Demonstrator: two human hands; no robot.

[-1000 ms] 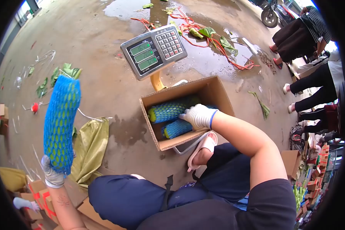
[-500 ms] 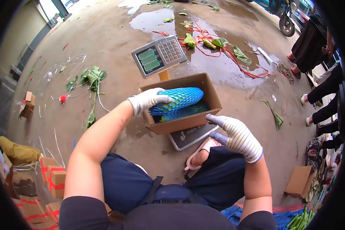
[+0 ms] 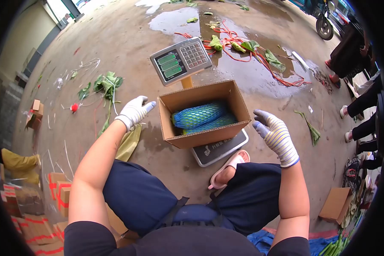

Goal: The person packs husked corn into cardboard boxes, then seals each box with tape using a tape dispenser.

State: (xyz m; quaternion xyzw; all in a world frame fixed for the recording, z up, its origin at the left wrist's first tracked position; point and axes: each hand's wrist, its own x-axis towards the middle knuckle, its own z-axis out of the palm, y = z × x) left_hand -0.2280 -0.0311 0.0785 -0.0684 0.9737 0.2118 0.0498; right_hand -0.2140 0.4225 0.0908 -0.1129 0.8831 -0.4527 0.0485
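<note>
A cardboard box (image 3: 205, 133) stands open on the platform of a scale (image 3: 219, 148), whose keypad-and-display head (image 3: 181, 60) rises behind it. Inside lie two long green pieces of produce (image 3: 202, 115) in blue foam netting; their exact kind is covered by the net. My left hand (image 3: 135, 112), in a striped white glove, is off the box's left side with fingers stretched out, holding nothing. To the right of the box, apart from it, my right hand (image 3: 276, 136) in a matching glove has its thumb and fingers spread and holds nothing.
Red string (image 3: 230, 42) and torn leaves (image 3: 109, 85) litter the wet floor. Taped cardboard boxes (image 3: 64, 198) are stacked at the left, and another box (image 3: 336, 205) sits at the right. Several people stand along the right edge. Olive-yellow cloth (image 3: 129, 145) shows beside my left knee.
My left hand has let go of the upper netted piece and moved left out of the box. That piece now lies lower inside. My right hand has drawn slightly away to the right.
</note>
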